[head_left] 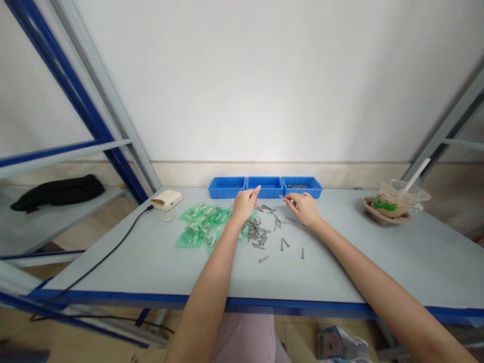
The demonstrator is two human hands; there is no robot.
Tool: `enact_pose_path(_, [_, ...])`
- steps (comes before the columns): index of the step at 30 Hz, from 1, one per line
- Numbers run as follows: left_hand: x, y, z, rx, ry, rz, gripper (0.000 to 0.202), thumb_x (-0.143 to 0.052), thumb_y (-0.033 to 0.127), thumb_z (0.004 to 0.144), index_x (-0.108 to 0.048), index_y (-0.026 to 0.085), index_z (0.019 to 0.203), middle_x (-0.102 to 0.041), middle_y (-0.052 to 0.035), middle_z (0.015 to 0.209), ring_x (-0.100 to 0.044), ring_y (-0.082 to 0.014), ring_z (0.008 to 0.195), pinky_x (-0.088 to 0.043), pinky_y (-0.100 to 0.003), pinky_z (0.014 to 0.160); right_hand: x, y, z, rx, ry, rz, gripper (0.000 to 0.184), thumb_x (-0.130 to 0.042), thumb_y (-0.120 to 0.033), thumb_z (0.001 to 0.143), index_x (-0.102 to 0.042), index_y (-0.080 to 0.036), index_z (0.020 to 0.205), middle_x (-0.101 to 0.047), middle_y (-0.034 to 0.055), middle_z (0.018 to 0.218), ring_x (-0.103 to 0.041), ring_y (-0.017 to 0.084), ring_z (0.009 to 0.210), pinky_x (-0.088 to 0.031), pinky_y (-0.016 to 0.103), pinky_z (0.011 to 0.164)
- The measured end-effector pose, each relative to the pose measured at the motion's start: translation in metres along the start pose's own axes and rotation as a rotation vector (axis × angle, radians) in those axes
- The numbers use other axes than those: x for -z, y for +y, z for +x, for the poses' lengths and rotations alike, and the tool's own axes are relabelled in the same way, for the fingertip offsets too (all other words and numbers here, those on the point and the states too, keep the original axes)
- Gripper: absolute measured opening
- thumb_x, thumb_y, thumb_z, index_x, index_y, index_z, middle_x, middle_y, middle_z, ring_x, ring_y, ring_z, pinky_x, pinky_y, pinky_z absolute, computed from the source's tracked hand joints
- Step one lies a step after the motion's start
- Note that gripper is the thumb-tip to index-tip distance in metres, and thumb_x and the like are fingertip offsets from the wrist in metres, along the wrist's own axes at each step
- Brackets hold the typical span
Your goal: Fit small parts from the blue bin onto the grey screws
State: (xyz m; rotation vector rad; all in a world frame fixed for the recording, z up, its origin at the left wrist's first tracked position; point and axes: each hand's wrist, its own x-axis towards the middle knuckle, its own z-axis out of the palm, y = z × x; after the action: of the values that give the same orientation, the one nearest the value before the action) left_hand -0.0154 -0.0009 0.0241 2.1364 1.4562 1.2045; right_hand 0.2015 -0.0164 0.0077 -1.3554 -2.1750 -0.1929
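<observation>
My right hand (pixel 303 207) pinches a screw (pixel 282 197) between thumb and fingers, its tip pointing left, just in front of the blue bins. My left hand (pixel 245 205) is closed with the thumb up, over the edge of the green plastic bags (pixel 202 224); whatever its curled fingers hold is hidden. Between and below the hands lies a loose pile of grey screws (pixel 257 232), with a few single screws (pixel 303 253) nearer the front. Behind them stand three joined blue bins (pixel 227 193); the right-hand bin (pixel 302 192) contains screws.
A cream-coloured device (pixel 167 199) with a black cable (pixel 109 254) sits at the left. On the right, a plastic cup (pixel 393 199) with a straw stands in a brown holder (pixel 378 214). Metal frame posts rise on both sides, and a wall closes off the back.
</observation>
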Motion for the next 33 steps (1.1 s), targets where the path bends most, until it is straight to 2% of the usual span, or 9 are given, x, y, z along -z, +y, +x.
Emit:
enact_pose_path(5, [0.0, -0.007, 0.0, 0.013, -0.021, 0.057, 0.06, -0.025, 0.053, 0.089, -0.051, 0.016, 0.048, -0.052, 0.0001, 0.045, -0.051, -0.0122, 0.05, -0.037, -0.023, 0.058, -0.008, 0.038, 0.03, -0.211, 0.142, -0.055, 0.032, -0.037, -0.034, 0.09, -0.065, -0.019, 0.092, -0.066, 0.0073, 0.088, -0.055, 0.02, 0.079, -0.032, 0.029, 0.068])
enact_pose_path(7, [0.0, -0.01, 0.0, 0.024, -0.03, 0.08, 0.059, -0.026, 0.052, 0.089, -0.051, 0.016, 0.049, -0.053, 0.0, 0.046, -0.051, -0.0121, 0.05, -0.036, -0.023, 0.057, -0.009, 0.049, 0.04, -0.276, 0.203, -0.109, 0.03, -0.04, -0.034, 0.088, -0.065, -0.019, 0.095, -0.061, 0.0107, 0.101, -0.051, 0.024, 0.092, -0.032, 0.032, 0.072])
enact_pose_path(11, [0.001, -0.013, 0.0, 0.021, -0.05, 0.109, 0.057, -0.027, 0.05, 0.089, -0.052, 0.016, 0.051, -0.055, -0.0005, 0.049, -0.051, -0.0121, 0.051, -0.035, -0.022, 0.057, -0.012, 0.04, 0.041, -0.413, 0.37, -0.103, 0.032, -0.04, -0.034, 0.088, -0.06, -0.019, 0.108, -0.049, 0.0132, 0.121, -0.04, 0.028, 0.105, -0.032, 0.035, 0.077])
enact_pose_path(13, [0.001, -0.012, 0.001, 0.022, -0.069, 0.123, 0.057, -0.027, 0.049, 0.089, -0.053, 0.016, 0.051, -0.056, -0.0007, 0.049, -0.051, -0.0122, 0.051, -0.035, -0.022, 0.057, -0.015, 0.021, 0.032, -0.319, 0.314, -0.07, 0.029, -0.039, -0.033, 0.089, -0.06, -0.021, 0.105, -0.052, 0.0108, 0.116, -0.042, 0.025, 0.102, -0.032, 0.035, 0.077])
enact_pose_path(17, [-0.001, -0.01, 0.0, 0.002, -0.092, 0.151, 0.057, -0.027, 0.048, 0.09, -0.054, 0.016, 0.052, -0.055, -0.0008, 0.049, -0.052, -0.0126, 0.052, -0.034, -0.023, 0.058, -0.022, -0.024, 0.018, -0.077, 0.047, -0.112, 0.025, -0.043, -0.035, 0.089, -0.065, -0.023, 0.092, -0.057, 0.0086, 0.107, -0.044, 0.024, 0.098, -0.028, 0.039, 0.081])
enact_pose_path(20, [-0.004, -0.008, -0.002, -0.025, -0.106, 0.183, 0.057, -0.027, 0.047, 0.09, -0.054, 0.016, 0.051, -0.054, -0.0013, 0.049, -0.052, -0.0128, 0.053, -0.034, -0.023, 0.06, -0.028, -0.045, 0.019, -0.114, -0.069, -0.153, 0.022, -0.052, -0.036, 0.084, -0.067, -0.021, 0.087, -0.058, 0.0105, 0.105, -0.043, 0.026, 0.099, -0.027, 0.042, 0.082])
enact_pose_path(23, [-0.006, -0.008, -0.004, -0.038, -0.122, 0.203, 0.057, -0.028, 0.047, 0.091, -0.054, 0.016, 0.051, -0.054, -0.0019, 0.049, -0.052, -0.013, 0.053, -0.034, -0.024, 0.061, -0.034, -0.05, 0.024, -0.167, -0.163, -0.157, 0.016, -0.055, -0.032, 0.082, -0.067, -0.022, 0.086, -0.06, 0.0096, 0.099, -0.045, 0.027, 0.098, -0.026, 0.043, 0.083])
enact_pose_path(29, [-0.008, -0.011, -0.004, -0.055, -0.142, 0.202, 0.052, -0.028, 0.048, 0.09, -0.058, 0.016, 0.062, -0.056, -0.0018, 0.055, -0.052, -0.0132, 0.055, -0.035, -0.024, 0.06, -0.032, -0.046, 0.022, -0.17, -0.201, -0.077, 0.012, -0.054, -0.023, 0.081, -0.066, -0.022, 0.083, -0.065, 0.0066, 0.093, -0.05, 0.025, 0.096, -0.025, 0.041, 0.084])
enact_pose_path(33, [-0.013, -0.004, -0.007, -0.143, -0.169, 0.116, 0.03, -0.047, 0.045, 0.083, -0.059, 0.018, 0.091, -0.061, -0.0023, 0.087, -0.055, -0.013, 0.07, -0.04, -0.023, 0.067, -0.023, -0.038, 0.012, -0.158, -0.081, -0.035, 0.014, -0.051, -0.023, 0.083, -0.065, -0.023, 0.085, -0.067, 0.0036, 0.087, -0.053, 0.021, 0.092, -0.022, 0.038, 0.086])
